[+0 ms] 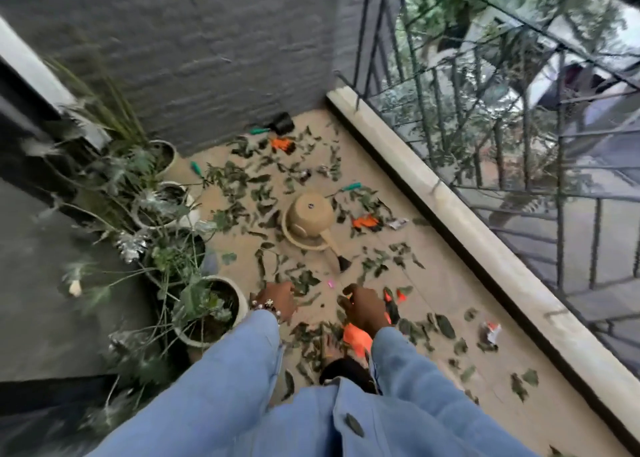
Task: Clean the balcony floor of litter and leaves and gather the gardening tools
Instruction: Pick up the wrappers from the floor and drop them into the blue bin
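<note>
Leaves (304, 280), flat, dark, scattered.

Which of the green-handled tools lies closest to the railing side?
The green-handled tool just beyond the upturned beige pot; the other two lie nearer the wall and plants.

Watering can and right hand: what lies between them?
Head view: scattered leaves and a small pink scrap lie between the watering can and right hand.

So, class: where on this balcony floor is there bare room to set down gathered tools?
Barest: the floor strip beside the parapet curb, right of the overturned watering can. Crowded: leaves across the middle, potted plants lining the left.
</note>
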Demonstrator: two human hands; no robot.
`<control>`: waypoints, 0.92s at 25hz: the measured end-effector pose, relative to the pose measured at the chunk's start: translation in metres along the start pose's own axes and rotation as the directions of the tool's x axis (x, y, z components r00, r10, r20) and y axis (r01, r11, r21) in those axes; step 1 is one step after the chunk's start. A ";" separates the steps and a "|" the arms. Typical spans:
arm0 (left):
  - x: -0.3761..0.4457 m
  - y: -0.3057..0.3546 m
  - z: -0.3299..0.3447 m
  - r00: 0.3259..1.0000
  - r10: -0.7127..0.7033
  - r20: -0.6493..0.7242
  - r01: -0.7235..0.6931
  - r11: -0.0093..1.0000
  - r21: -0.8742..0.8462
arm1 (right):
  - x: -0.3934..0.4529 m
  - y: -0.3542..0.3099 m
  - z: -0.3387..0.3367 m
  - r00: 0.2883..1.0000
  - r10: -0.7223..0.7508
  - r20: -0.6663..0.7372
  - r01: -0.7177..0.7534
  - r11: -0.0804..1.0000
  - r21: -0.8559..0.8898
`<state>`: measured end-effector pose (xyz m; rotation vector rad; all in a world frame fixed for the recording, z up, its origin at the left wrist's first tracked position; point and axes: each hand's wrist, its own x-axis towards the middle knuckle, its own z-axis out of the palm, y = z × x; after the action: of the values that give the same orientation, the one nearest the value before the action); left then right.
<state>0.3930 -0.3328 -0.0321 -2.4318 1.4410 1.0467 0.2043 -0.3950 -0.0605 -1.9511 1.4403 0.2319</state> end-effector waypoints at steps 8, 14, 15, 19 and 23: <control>0.082 -0.004 -0.068 0.975 -0.211 -0.070 0.194 0.960 -0.202 | 0.136 -0.064 -0.067 0.992 -0.118 0.043 0.121 0.989 -0.083; 0.156 -0.027 -0.123 0.963 -0.256 -0.091 0.225 0.940 -0.257 | 0.220 -0.108 -0.082 0.986 -0.116 0.117 0.128 0.986 -0.105; 0.173 -0.034 -0.131 0.964 -0.254 -0.072 0.229 0.940 -0.253 | 0.239 -0.118 -0.086 0.987 -0.106 0.121 0.118 0.988 -0.099; 0.249 -0.073 -0.187 0.975 -0.215 -0.061 0.198 0.957 -0.211 | 0.321 -0.170 -0.097 0.994 -0.042 0.104 0.050 0.996 -0.069; 0.329 -0.117 -0.282 0.979 -0.176 -0.100 0.161 0.977 -0.142 | 0.401 -0.250 -0.118 0.998 0.005 0.057 -0.002 0.998 -0.060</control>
<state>0.7287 -0.6299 -0.0503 -2.6917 1.2019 1.0136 0.5468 -0.7407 -0.0749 -1.9741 1.4147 0.3337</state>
